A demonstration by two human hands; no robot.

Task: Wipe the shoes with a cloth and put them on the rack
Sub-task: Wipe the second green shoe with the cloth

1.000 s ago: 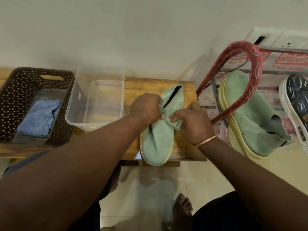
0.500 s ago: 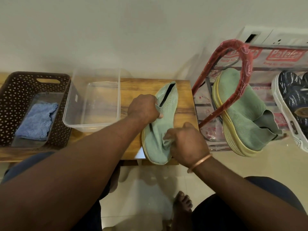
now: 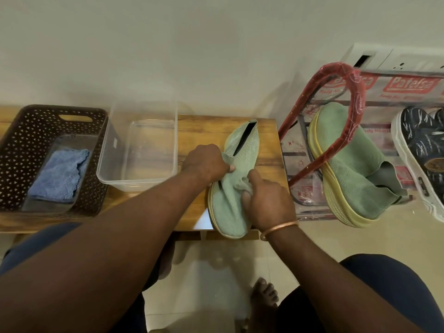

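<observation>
Carrying bench (image 3: 192, 131): wooden, runs from the left edge to the centre of the frame; a basket, a tub and one shoe rest on it.
rack (image 3: 359, 97): right of the frame, just beside the bench end, red frame in plastic wrap; holds a second shoe (image 3: 348, 169), green and tilted on its side, and a dark shoe (image 3: 418, 140) at the right edge.
basket (image 3: 14, 145): dark, far left, with a blue cloth (image 3: 60, 174) inside.
tub (image 3: 113, 150): clear plastic, between basket and shoe.
shoe (image 3: 228, 207): pale green, centre of the frame, toe overhanging the bench front.
left hand (image 3: 206, 163): grip closed on the shoe's upper near its opening.
right hand (image 3: 266, 203): grip bunched round a greenish cloth (image 3: 241, 185), pressed on the shoe's middle.
</observation>
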